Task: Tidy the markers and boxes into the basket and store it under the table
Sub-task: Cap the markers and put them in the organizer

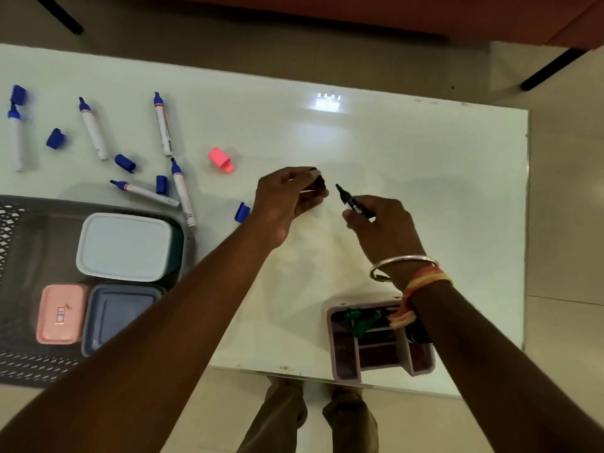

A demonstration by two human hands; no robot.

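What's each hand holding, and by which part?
The right hand grips the uncapped black marker by its lower barrel; the left hand pinches a small black cap in its fingertips.

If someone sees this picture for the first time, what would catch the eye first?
At the centre of the white table, the right grip holds an uncapped black marker, its tip toward the left grip, which pinches a dark cap. To the left, uncapped blue markers, loose blue caps and one pink cap lie scattered. Three lidded boxes sit in the grey basket at the near left.
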